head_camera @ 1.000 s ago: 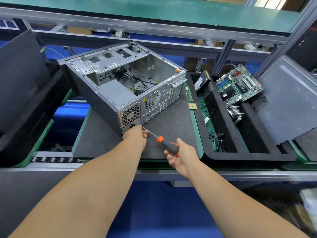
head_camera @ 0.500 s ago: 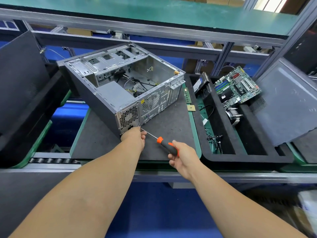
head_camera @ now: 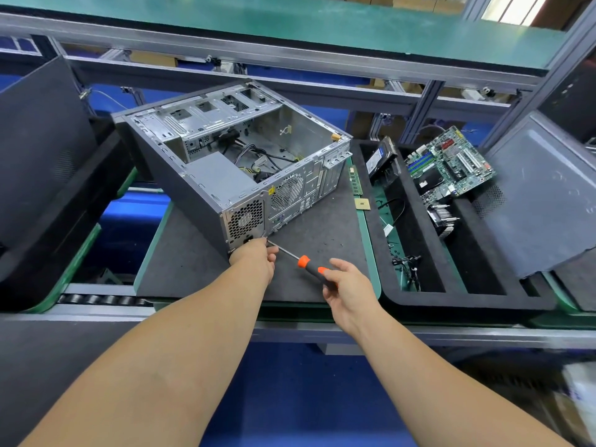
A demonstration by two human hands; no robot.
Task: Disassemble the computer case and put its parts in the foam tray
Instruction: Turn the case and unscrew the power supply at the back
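An open grey computer case (head_camera: 206,175) lies on its side on a dark mat (head_camera: 316,240), its rear panel turned toward me. The power supply (head_camera: 225,185) and loose cables sit inside it. My left hand (head_camera: 258,259) rests against the case's lower rear corner, fingers at the screwdriver's shaft tip. My right hand (head_camera: 346,288) holds the black and orange handle of the screwdriver (head_camera: 303,264), whose tip meets the rear panel by the power supply grille. The black foam tray (head_camera: 419,301) stands to the right, holding a motherboard (head_camera: 451,162), a drive (head_camera: 382,156), a heatsink (head_camera: 443,217) and cables.
A RAM stick (head_camera: 354,182) and a CPU chip (head_camera: 362,204) lie on the mat's right edge. A grey side panel (head_camera: 548,195) leans at the far right. Dark foam and a black panel (head_camera: 35,150) stand at the left. A roller conveyor (head_camera: 96,300) runs along the front.
My right hand has loosened on the screwdriver handle, its fingers now spread wider. The left hand and the case stay as they were.
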